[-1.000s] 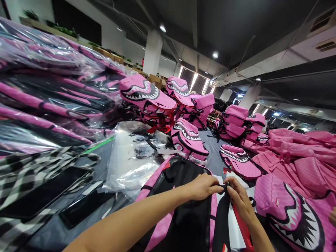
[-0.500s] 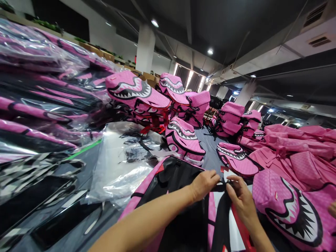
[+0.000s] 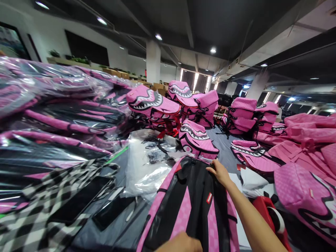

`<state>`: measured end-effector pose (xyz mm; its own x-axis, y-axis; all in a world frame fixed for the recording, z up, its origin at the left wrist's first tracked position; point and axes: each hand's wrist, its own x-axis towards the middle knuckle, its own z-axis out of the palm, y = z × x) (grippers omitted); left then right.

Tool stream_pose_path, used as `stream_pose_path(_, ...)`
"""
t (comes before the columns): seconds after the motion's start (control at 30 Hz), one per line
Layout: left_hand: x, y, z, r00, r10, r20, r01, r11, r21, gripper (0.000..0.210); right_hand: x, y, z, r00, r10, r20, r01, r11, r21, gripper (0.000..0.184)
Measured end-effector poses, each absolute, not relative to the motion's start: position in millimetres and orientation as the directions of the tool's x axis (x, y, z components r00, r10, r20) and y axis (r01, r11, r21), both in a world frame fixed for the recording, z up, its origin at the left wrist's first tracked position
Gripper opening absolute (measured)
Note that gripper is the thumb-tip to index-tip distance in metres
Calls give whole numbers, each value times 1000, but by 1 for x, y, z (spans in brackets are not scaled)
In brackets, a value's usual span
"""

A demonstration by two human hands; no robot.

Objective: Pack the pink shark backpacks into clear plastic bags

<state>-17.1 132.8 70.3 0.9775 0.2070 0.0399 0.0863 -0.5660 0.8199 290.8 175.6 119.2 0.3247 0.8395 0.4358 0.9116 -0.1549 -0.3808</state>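
A pink and black backpack [image 3: 191, 210] lies in front of me with its black back panel and shoulder straps facing up. My right hand [image 3: 219, 173] is at its upper right corner, fingers closed on the black edge by the strap top. Low in the view, over the bottom part of the backpack, is my left hand [image 3: 181, 243], blurred and cut off by the frame, its fingers not readable. Just beyond the backpack's top sits another pink bag [image 3: 198, 140] with a shark-mouth print. A clear plastic bag [image 3: 147, 178] lies to the left.
Plastic-wrapped backpacks [image 3: 60, 115] are piled high on the left. A checkered cloth [image 3: 34, 196] and a black phone-like slab [image 3: 112, 210] lie nearer. On the right are a red tape dispenser [image 3: 265, 206], a shark-print bag [image 3: 296, 185] and heaped pink bags [image 3: 301, 154].
Both hands were together at the strap on the right. My left hand has dropped toward the bottom of the view, and my right hand has moved to the backpack's top corner. The view has shifted left.
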Motion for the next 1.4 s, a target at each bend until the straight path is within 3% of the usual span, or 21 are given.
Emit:
stream_pose_path(0.1, -15, 190, 101, 881, 396, 258, 176, -781, 599, 30, 294, 177, 94, 371, 784, 497, 917, -225, -330, 60)
stream_pose_path(0.17, 8, 237, 114, 802, 476, 360, 246, -814, 526, 48, 299, 175, 73, 383, 736, 559, 922, -264, -284, 68)
stream_pose_path(0.23, 44, 280, 115, 788, 534, 308, 342, -794, 502, 82, 303, 175, 48, 336, 687, 644, 941, -265, -209, 72)
stream_pose_path(0.33, 95, 316, 98, 779, 587, 221, 438, -762, 477, 100, 307, 174, 18, 229, 621, 749, 970, -211, -122, 68)
stream_pose_path(0.6, 91, 307, 54, 655, 556, 511, 320, -817, 479, 77, 288, 164, 28, 176, 585, 792, 983, -62, -172, 49)
stream_pose_path(0.8, 66, 283, 37, 547, 461, 698, 372, -882, 290, 67, 266, 140, 39, 115, 652, 750, 993, -71, -91, 54)
stream_pose_path(0.97, 43, 258, 24, 663, 402, 631, 349, -912, 214, 55, 260, 103, 21, 40, 727, 685, 999, -47, -9, 40)
stream_pose_path(1.2, 39, 283, 28, 836, 392, 383, 283, -907, 310, 22, 272, 113, 8, 114, 879, 464, 993, -82, -89, 31)
stream_pose_path(1.3, 66, 308, 30, 844, 460, 276, 371, -872, 321, 23, 291, 154, 14, 161, 917, 364, 984, -120, -133, 24)
stream_pose_path(1.4, 84, 314, 34, 819, 507, 267, 426, -850, 309, 30, 307, 190, 19, 176, 913, 368, 981, -131, -143, 21)
